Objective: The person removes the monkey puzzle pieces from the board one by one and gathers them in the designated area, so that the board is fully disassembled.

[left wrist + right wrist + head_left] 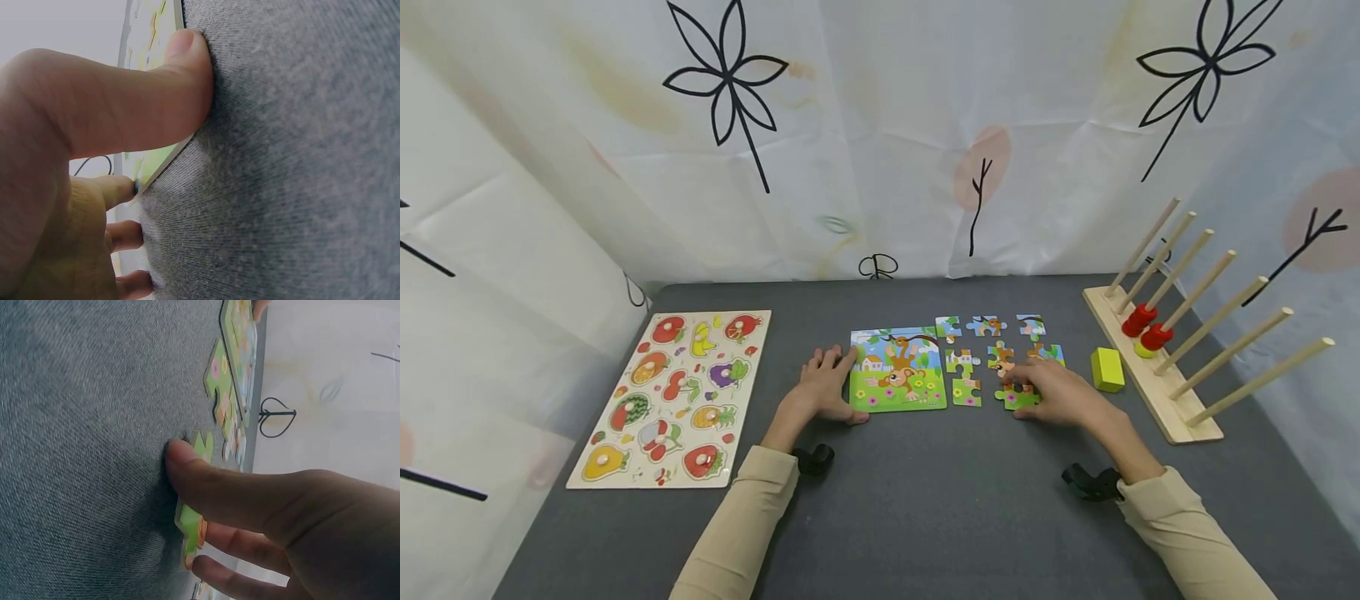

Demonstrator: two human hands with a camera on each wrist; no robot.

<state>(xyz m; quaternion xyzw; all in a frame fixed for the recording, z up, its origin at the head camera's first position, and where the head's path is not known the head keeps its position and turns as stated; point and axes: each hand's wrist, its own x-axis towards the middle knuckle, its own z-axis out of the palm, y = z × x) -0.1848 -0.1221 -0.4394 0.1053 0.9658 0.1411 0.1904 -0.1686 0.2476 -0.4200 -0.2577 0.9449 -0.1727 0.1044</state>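
Observation:
A square jigsaw board [897,393] with a monkey picture lies on the dark table. At its left side my left hand [826,387] rests with fingers spread; the thumb [187,81] lies along the board's near edge and the index finger touches near its corner. To the right, loose jigsaw pieces lie in rough rows, among them a green corner piece [966,392]. My right hand [1056,392] is over the lower right ones and pinches a green jigsaw piece [190,515] between thumb and fingers, low at the table. That hand partly covers the pieces beneath it.
A fruit puzzle board [673,400] lies at the left. Right of the pieces are a yellow block [1107,370] and a wooden peg rack [1150,362] with red and yellow rings [1152,340]. A printed cloth [880,167] hangs behind the table.

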